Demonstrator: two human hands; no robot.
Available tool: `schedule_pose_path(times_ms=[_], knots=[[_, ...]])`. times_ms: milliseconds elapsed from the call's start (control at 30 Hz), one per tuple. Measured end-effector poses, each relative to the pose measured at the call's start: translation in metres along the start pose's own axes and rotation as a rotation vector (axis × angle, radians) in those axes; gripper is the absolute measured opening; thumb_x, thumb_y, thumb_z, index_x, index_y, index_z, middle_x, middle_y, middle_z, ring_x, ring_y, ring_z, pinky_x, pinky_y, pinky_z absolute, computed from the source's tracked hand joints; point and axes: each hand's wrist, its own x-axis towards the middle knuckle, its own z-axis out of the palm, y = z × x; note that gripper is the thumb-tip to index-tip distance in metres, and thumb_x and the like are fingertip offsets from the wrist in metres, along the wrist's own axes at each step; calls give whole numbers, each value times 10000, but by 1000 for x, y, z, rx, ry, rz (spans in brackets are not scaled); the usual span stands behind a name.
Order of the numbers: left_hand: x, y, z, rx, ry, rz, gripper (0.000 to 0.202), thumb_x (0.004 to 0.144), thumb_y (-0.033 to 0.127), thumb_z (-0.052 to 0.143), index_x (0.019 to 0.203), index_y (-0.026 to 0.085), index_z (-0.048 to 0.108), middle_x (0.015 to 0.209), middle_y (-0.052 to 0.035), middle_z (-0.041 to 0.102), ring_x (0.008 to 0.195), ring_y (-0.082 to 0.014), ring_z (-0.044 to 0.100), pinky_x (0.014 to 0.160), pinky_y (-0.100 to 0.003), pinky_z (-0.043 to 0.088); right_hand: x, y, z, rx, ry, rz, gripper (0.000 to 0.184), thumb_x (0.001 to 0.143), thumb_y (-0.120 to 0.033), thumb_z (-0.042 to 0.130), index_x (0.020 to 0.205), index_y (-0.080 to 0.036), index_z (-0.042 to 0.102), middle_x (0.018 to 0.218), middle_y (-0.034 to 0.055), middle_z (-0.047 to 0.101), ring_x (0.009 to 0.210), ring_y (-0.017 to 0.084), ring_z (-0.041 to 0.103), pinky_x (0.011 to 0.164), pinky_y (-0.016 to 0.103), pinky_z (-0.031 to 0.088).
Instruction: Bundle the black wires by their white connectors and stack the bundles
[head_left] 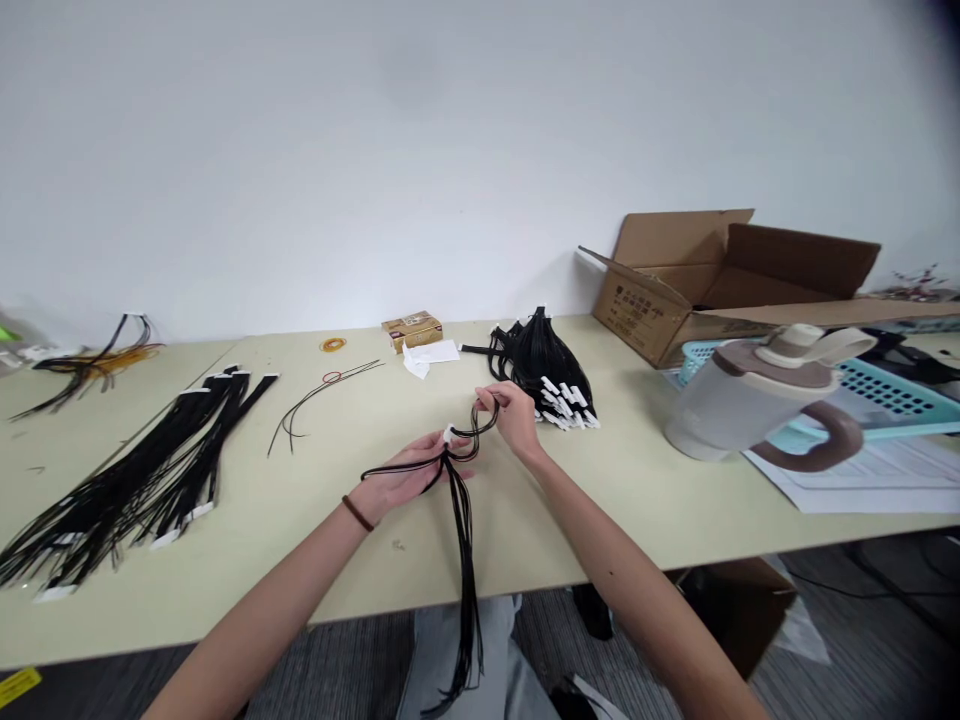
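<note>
A bundle of thin black wires [461,530] hangs over the table's front edge from between my hands. My left hand [409,470] is closed around its upper part, close to a small white connector [448,434]. With its fingertips pinched, my right hand [511,415] holds a loop of the same wires up and to the right of the connector. Another part of the wires runs left across my left palm. Just beyond my right hand lies a pile of black wire harnesses [541,350] with several white connectors [566,403] at the near end.
Black wire harnesses [142,460] lie at left; loose wires [315,395] lie nearer the middle. Yellow rubber bands [332,344], a small box [412,331] and white paper [439,352] are at the back. At right stand a tumbler [739,395], a turquoise basket [900,395] and an open carton [645,315].
</note>
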Motion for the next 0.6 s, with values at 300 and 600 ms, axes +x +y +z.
schedule_pose_path(times_ms=[300,600], knots=[[0,-7,8,-143,3,-16,115,778,326,534,736,222,561,1041,-36,639,877,-191,590,952,-391,373,-2,-8,8,230,-144,-23,360,761,-479,550,984,-203,612,1046,75,577,881,174,631,803,305,499],[8,-1,-2,-284,259,113,130,808,247,466,714,209,547,849,-65,644,935,-217,572,824,-413,464,-20,-18,7,-259,-50,-533,253,843,-274,490,1070,-231,592,1000,78,597,936,163,553,833,321,463]])
